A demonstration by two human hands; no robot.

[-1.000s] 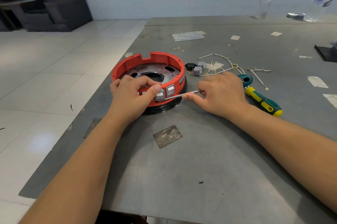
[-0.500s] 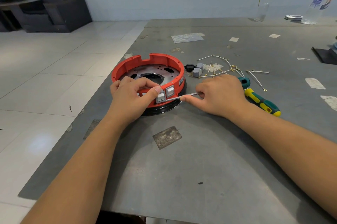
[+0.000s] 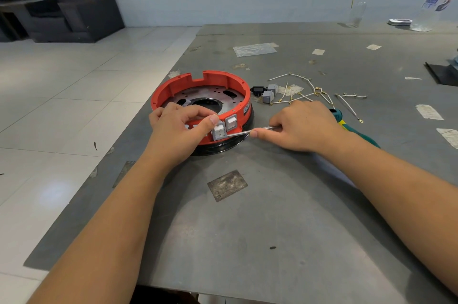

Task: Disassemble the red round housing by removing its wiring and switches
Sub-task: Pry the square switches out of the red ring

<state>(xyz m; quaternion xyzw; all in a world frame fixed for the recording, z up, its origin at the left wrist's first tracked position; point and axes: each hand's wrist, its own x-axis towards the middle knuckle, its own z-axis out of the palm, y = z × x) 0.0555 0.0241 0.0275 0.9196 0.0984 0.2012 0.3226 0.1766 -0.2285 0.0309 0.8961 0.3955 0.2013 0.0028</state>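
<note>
The red round housing (image 3: 173,88) sits on a black base on the grey metal table (image 3: 272,217). Two white rocker switches are in its near wall: one (image 3: 231,122) sits flush, the other (image 3: 219,131) sticks out tilted. My left hand (image 3: 182,127) grips the housing's near rim, thumb tip against the top of the tilted switch. My right hand (image 3: 301,126) holds a thin metal tool (image 3: 244,132) whose tip is at that switch's right edge. Removed white wires (image 3: 309,90) and grey switches (image 3: 269,94) lie behind my right hand.
A green and yellow screwdriver (image 3: 347,125) lies partly under my right wrist. A black socket (image 3: 257,90) rests beside the removed switches. A plastic bag (image 3: 254,49), tape scraps, a bottle (image 3: 432,4) and a black tray (image 3: 443,74) lie farther back. The table's left edge drops to tiled floor.
The near switch has come a little farther out of the housing wall and tilts more. Both hands stay almost where they were.
</note>
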